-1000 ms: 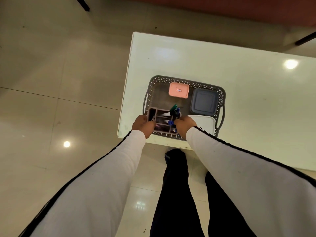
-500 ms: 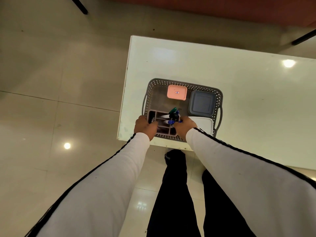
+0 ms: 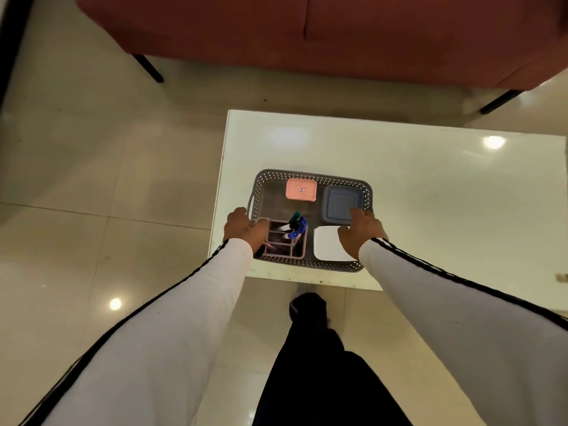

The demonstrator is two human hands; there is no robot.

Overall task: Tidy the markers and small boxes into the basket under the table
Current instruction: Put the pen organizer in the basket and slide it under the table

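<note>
A grey perforated basket stands on the white table near its front left corner. Inside lie a pink box, a blue-grey box and a white box. A pink divided holder in the basket's near left corner holds green and blue markers. My left hand grips the basket's left wall, thumb at the holder's corner. My right hand hovers with spread fingers over the white and blue-grey boxes, holding nothing.
A red sofa on dark legs stands beyond the table's far edge. Glossy tiled floor lies to the left. My dark trouser leg and shoe are just in front of the table's near edge.
Both hands have let go of the marker holder. The left shifted outward to the basket's left wall; the right moved right, over the white box. The camera tilted up, showing the sofa.
</note>
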